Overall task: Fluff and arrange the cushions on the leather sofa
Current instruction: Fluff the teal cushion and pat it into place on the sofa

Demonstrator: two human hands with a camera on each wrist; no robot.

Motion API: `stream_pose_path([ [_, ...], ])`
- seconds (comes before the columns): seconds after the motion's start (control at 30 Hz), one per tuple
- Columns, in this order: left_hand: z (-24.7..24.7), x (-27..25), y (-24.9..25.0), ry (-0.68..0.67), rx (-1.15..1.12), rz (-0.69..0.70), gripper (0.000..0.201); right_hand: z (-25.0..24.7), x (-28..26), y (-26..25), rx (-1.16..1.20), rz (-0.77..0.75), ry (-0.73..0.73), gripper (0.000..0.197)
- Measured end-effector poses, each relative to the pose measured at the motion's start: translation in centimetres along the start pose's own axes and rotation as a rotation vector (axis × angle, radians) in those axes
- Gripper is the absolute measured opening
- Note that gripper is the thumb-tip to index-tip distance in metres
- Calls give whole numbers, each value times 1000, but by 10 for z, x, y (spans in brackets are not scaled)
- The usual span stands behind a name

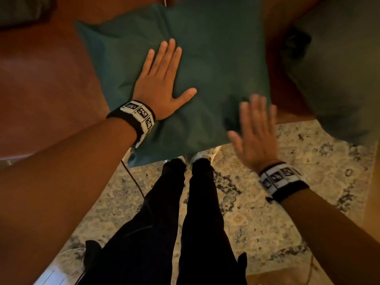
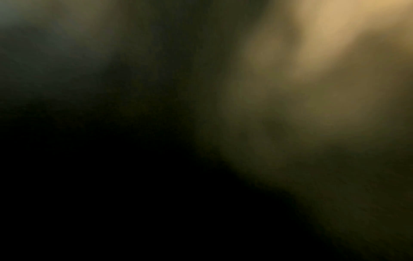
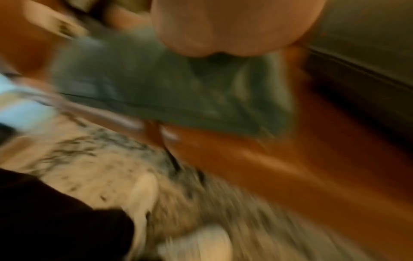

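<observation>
A teal cushion (image 1: pixel 197 64) lies flat on the brown leather sofa (image 1: pixel 47 83) seat, its near corner hanging past the seat's front edge over the patterned rug (image 1: pixel 257 219); its far edge is cut off at the top of the head view. The left hand (image 1: pixel 162 83) lies flat on the cushion toward 9 o'clock of its middle, fingers straight and close together, thumb spread out toward 3 o'clock, gripping nothing. The right hand (image 1: pixel 255 132) shows at the cushion's 5 o'clock corner, fingers straight and slightly fanned; it is smeared by motion blur, so whether the palm touches the fabric or is just above it cannot be told. A second, greyer cushion (image 1: pixel 337 79) sits at 3 o'clock, apart from the teal one with a strip of leather between them, and its right side runs out of frame. Another dark shape (image 1: pixel 22 11) at 11 o'clock is mostly cut off and too dim to identify. Dark trouser legs (image 1: pixel 185 223) stand on the rug at 6 o'clock, and the cushion hides most of the pale shoes (image 1: pixel 205 154). The left wrist view is almost wholly dark and blurred, with nothing recognisable. The right wrist view is heavily blurred: only the heel of the palm (image 3: pixel 236 26), crumpled teal fabric (image 3: pixel 156 84) below it, brown leather and rug can be made out.
</observation>
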State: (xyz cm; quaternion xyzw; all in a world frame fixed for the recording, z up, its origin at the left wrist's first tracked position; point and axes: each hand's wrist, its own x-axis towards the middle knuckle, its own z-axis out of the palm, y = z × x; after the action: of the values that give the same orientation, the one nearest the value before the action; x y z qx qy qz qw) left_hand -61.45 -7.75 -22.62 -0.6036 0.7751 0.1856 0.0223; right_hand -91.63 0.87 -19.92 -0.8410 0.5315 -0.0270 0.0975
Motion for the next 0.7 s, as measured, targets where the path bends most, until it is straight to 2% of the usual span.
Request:
stream_pose_path([
  [0.03, -1, -1, 0, 2, -4, 1, 98, 3, 16, -11, 34, -105, 11, 71],
  [0.07, -2, -2, 0, 4, -10, 0, 99, 7, 28, -18, 51, -125, 10, 70],
  [0.1, -4, -3, -1, 2, -26, 0, 99, 12, 34, -17, 52, -64, -13, 70],
  [0.2, -10, -7, -1, -9, -125, 26, 97, 11, 6, 13, 31, 275, -187, 76],
  [0.27, -16, -11, -3, -14, -160, 22, 95, -1, -18, 30, 34, 386, -267, 80],
  [0.33, -24, -18, -6, -34, -192, 20, 92, -16, -23, 30, 29, 441, -240, 81],
  [0.4, -32, -26, -8, -49, -235, 33, 84, -28, -2, 19, 2, 375, -182, 76],
  [0.47, -37, -39, -10, -14, -219, 35, 76, -33, 39, -6, 18, 164, -150, 71],
  [0.57, -32, -70, -20, 60, -135, -117, 72, -29, 110, -61, 46, -145, -79, 66],
  [0.63, -22, -100, -28, 63, -144, -230, 72, -22, 147, -89, 46, -224, -73, 65],
  [0.7, -11, -126, -29, 63, -210, -297, 73, -11, 169, -101, 23, -228, -125, 67],
])
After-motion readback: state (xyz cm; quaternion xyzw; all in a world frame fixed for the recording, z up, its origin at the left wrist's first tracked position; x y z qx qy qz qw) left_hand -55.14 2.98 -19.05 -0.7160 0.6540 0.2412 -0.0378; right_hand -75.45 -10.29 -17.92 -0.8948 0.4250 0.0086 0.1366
